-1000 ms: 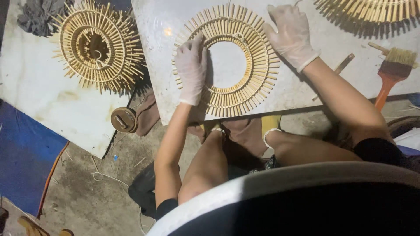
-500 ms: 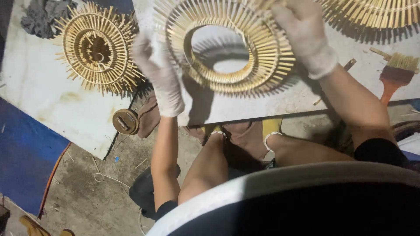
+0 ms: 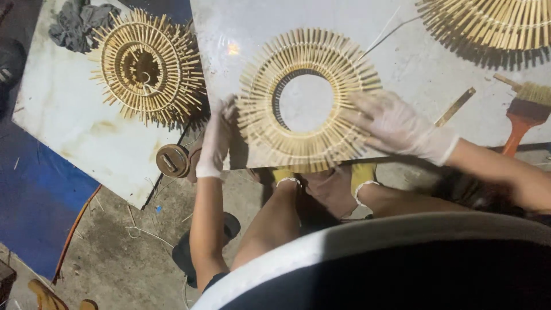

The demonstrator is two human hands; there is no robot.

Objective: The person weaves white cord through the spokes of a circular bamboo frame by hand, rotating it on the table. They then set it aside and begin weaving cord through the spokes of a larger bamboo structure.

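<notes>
Both gloved hands steady the stick ring [image 3: 310, 97] on the white board [image 3: 402, 51] — left hand [image 3: 215, 140] cupped at its eight o'clock edge, right hand [image 3: 396, 126] pressed flat at four o'clock. Best keep pressure even, sparing the thin sticks.

The top-right stick fan [image 3: 488, 23] is cut off by the upper and right edges, so only its lower arc shows. The brush [image 3: 525, 112] loses its handle end behind the right forearm. The near rim of the stick ring [image 3: 307, 97] hangs past the counter [image 3: 402, 63] edge. The left hand [image 3: 217, 138] is motion-blurred, so its grip on the ring cannot be told. The grey rag [image 3: 77, 23] is clipped at the top edge.
</notes>
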